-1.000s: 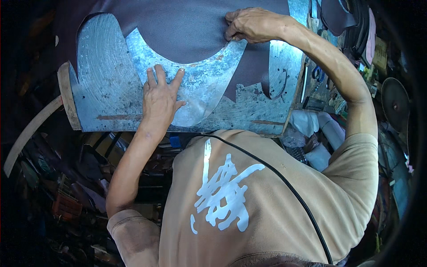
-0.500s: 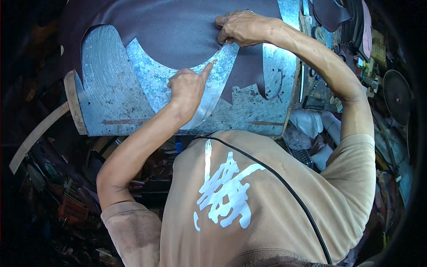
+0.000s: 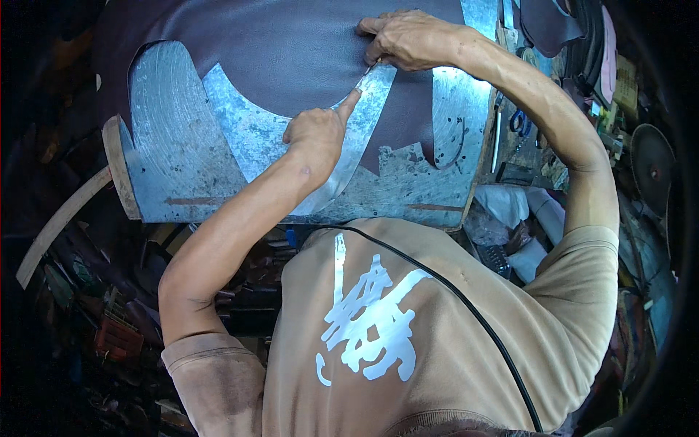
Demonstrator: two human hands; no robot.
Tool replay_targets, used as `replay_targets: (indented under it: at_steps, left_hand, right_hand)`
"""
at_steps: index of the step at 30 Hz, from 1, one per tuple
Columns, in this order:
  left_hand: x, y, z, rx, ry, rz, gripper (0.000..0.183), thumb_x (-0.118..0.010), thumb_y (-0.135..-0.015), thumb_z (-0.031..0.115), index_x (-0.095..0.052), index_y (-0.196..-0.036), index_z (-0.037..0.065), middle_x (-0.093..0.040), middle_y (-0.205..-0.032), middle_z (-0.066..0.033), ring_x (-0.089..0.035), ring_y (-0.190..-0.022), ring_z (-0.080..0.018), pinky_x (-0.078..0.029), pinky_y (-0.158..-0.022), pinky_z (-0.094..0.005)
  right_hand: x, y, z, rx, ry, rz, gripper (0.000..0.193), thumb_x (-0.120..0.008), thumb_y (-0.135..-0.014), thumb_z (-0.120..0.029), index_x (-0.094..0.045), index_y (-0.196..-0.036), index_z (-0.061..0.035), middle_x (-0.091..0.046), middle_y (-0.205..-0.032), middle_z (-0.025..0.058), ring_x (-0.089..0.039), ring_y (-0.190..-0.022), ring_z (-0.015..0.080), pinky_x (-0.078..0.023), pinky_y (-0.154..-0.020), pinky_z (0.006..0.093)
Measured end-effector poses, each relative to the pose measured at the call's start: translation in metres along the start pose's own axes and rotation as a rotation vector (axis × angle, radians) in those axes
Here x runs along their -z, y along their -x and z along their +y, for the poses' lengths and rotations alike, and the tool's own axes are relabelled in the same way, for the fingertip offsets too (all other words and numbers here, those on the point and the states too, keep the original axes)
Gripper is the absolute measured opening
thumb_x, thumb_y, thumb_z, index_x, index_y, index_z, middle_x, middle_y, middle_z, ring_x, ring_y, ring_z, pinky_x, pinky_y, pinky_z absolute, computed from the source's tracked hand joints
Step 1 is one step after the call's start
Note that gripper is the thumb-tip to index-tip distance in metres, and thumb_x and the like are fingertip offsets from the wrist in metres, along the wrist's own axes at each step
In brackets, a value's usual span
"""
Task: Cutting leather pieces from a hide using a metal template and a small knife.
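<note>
A: Where was the sheet (image 3: 247, 116)?

B: On the table (image 3: 175, 153), its hollow edge curving along the dark leather (image 3: 291, 44). More leather showed past its right side, and its rounded lower end lay near the table's front edge.

A: And the left hand (image 3: 317, 135)?

B: Its index finger stretched out and touched the sheet's right horn, close to the inner edge. The other fingers were curled under; I couldn't tell whether they held anything.

A: What about the right hand (image 3: 415, 42)?

B: It was bent over the tip of that same horn, thumb and fingers drawn together there. Something small and thin seemed to show under the fingertips, but I couldn't tell what, or whether they were pinching it.

A: Were the hands touching?

B: No, just near each other, the left one's fingertip below the right.

A: Anything else about?

B: Blue-handled scissors (image 3: 518, 121) lay right of the table, a round disc (image 3: 650, 164) stood farther right, and a black cable (image 3: 466, 300) ran down the tan shirt (image 3: 473, 364).
</note>
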State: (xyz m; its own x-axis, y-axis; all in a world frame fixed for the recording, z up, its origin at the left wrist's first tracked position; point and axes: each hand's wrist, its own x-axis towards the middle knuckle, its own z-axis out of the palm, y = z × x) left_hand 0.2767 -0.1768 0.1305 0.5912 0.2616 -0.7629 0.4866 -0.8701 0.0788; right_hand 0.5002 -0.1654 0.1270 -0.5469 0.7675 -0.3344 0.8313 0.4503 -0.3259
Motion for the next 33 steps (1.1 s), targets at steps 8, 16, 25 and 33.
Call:
replay_targets:
  at_steps: [8,16,25,33]
  left_hand:
    - [-0.005,-0.005,-0.002,0.009,0.034,-0.023,0.100,-0.064,-0.078,-0.004,-0.005,-0.156,0.019,-0.070,-0.095,-0.0169,-0.071,-0.084,-0.0288,-0.059,-0.071,-0.0369]
    - [-0.001,-0.005,-0.001,0.011,0.029,-0.072,0.100,-0.063,-0.079,-0.005,-0.005,-0.156,0.019,-0.070,-0.098,-0.0180,-0.071,-0.087,-0.0296,-0.059,-0.072,-0.0374]
    - [-0.004,-0.006,0.000,0.018,0.014,-0.072,0.100,-0.064,-0.079,-0.003,-0.005,-0.156,0.022,-0.070,-0.100,-0.0169,-0.070,-0.089,-0.0304,-0.058,-0.076,-0.0387]
    - [0.005,-0.005,-0.002,-0.058,-0.029,0.093,0.096,-0.080,-0.074,0.022,-0.024,-0.152,0.014,-0.070,-0.095,-0.0149,-0.069,-0.091,-0.0270,-0.057,-0.076,-0.0379]
  right_hand:
    - [0.027,-0.004,0.025,0.049,-0.107,-0.181,0.013,-0.060,-0.080,-0.020,-0.067,-0.088,-0.0126,-0.058,-0.124,0.0178,-0.063,-0.097,0.0367,-0.050,-0.080,0.0463]
    - [0.023,-0.008,0.045,0.094,-0.108,-0.176,0.010,-0.061,-0.084,-0.021,-0.064,-0.083,-0.0107,-0.065,-0.116,0.0121,-0.062,-0.106,0.0320,-0.051,-0.085,0.0438]
    - [0.009,-0.008,0.062,0.284,-0.080,-0.052,0.012,-0.062,-0.086,-0.021,-0.061,-0.081,-0.0102,-0.068,-0.098,0.0088,-0.059,-0.117,0.0246,-0.048,-0.093,0.0402]
    - [-0.008,0.019,0.046,0.092,-0.056,0.152,0.011,-0.056,-0.084,-0.011,-0.065,-0.091,-0.0111,-0.067,-0.081,0.0081,-0.067,-0.074,0.0288,-0.054,-0.060,0.0388]
